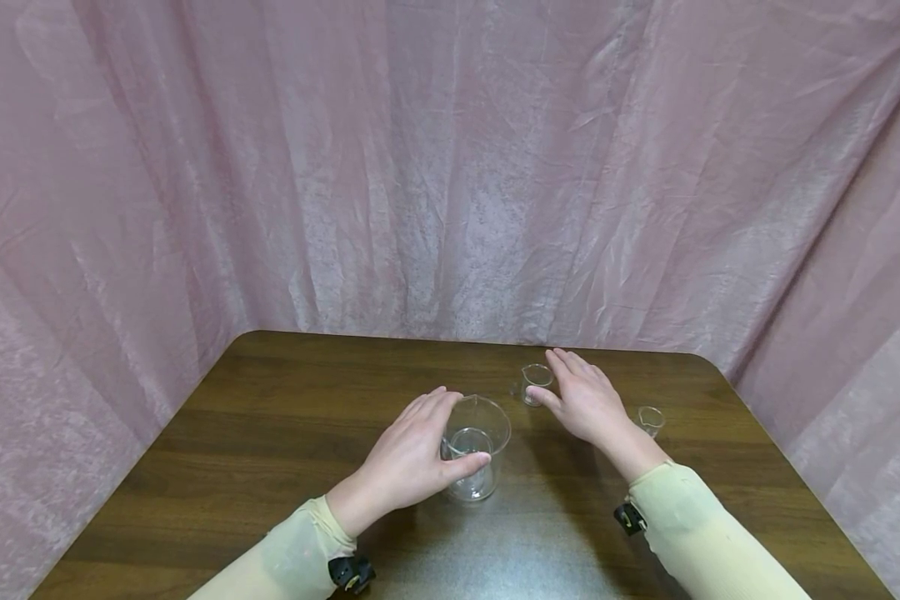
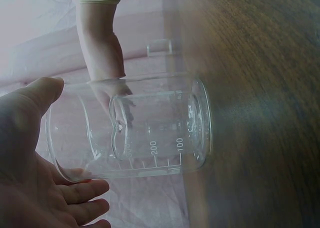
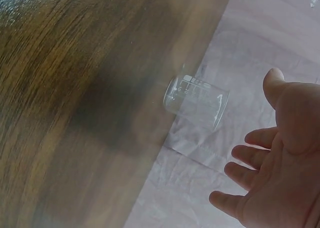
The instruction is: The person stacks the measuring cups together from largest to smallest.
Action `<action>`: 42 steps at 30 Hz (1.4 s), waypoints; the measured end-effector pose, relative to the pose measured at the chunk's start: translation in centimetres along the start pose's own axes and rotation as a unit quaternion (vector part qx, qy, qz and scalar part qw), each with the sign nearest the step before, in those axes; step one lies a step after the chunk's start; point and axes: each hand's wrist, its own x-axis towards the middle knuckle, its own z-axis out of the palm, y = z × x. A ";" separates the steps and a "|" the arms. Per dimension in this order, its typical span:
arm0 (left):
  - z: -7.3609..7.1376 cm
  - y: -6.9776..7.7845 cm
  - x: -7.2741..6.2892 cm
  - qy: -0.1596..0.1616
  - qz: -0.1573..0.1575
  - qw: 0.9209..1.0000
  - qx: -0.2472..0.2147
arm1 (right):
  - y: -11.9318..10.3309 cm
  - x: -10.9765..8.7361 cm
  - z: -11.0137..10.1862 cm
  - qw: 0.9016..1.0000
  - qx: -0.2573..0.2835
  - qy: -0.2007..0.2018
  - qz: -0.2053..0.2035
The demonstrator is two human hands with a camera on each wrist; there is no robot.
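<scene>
A large glass beaker (image 1: 497, 454) stands upright on the table, with a smaller beaker (image 2: 150, 125) inside it. My left hand (image 1: 412, 458) holds the large beaker near its rim, thumb on the near side and fingers on the far side. White graduation marks show in the left wrist view. Farther back, my right hand (image 1: 585, 400) is beside a small beaker (image 1: 537, 385), its fingers extended and thumb spread apart. The right wrist view shows a gap between that small beaker and the palm.
A still smaller beaker (image 1: 651, 419) stands to the right, close to my right wrist. All the glassware is on a brown wooden table (image 1: 285, 400) with rounded far corners. Pink curtains (image 1: 450, 167) hang behind the table and at both sides.
</scene>
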 end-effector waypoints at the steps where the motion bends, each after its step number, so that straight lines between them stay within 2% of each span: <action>1: 0.0 0.0 0.0 0.000 0.000 1.000 0.000 | 0.0 0.0 0.0 1.000 0.001 -0.001 0.001; 11: 0.1 -0.1 0.1 0.008 0.011 1.000 -0.001 | 0.0 0.5 0.3 1.000 0.000 -0.006 0.003; 31: 0.1 -0.1 0.1 0.007 0.011 1.000 0.004 | 0.4 1.2 1.4 0.999 0.001 -0.028 0.032; 42: 0.2 -0.2 0.1 0.008 0.010 1.000 0.004 | 0.5 1.5 1.7 0.999 0.002 -0.024 0.038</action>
